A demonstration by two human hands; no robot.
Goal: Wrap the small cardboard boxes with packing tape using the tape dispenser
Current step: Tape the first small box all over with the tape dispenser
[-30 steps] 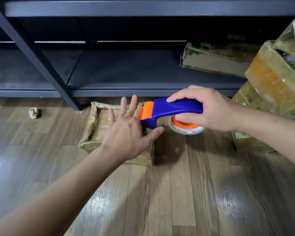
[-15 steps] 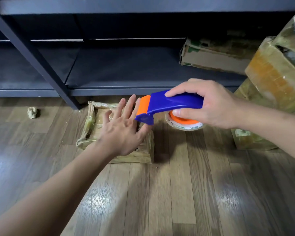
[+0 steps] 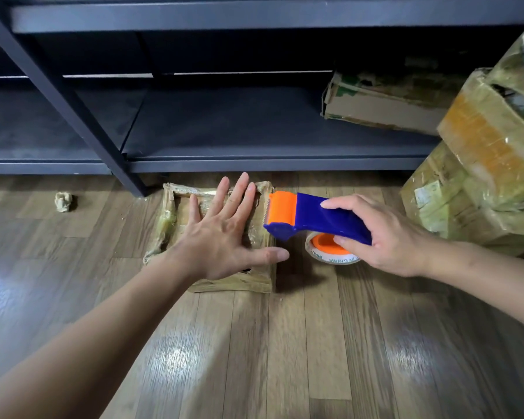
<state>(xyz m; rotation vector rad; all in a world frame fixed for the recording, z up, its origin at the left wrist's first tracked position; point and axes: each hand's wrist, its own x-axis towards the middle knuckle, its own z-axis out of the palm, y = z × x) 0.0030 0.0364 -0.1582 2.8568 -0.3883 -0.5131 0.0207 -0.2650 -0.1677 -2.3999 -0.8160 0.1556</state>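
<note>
1. Underneath, a wood-grain floor (image 3: 285, 358) in long brown planks, glossy, with pale patches of reflected light.
2. Behind, dark metal shelving (image 3: 224, 131): flat matte boards and a slanting square post down to the floor.
3. At right, a stack of taped boxes (image 3: 481, 164), with crinkled shiny film over brown card, standing beside the shelving.
4. On the low shelf board, a worn cardboard box (image 3: 375, 107) with ragged edges.
5. On the floor just in front of the post, the small cardboard box (image 3: 170, 225): flat, squarish, with wrinkled tape along its rims.
6. Flat on its top, the left hand (image 3: 221, 237), fingers straight and spread, pressing and grasping nothing.
7. Just right of that box, the right hand (image 3: 387, 240), fingers curled round the blue plastic handle of the tape dispenser (image 3: 312, 219); orange toothed head close by the box's right edge, contact unclear.
8. Beneath the handle, the tape roll (image 3: 327, 258) on an orange hub, with a printed white rim.
9. Far left on the planks, a small crumpled beige wad (image 3: 63, 202), well apart from the box.
</note>
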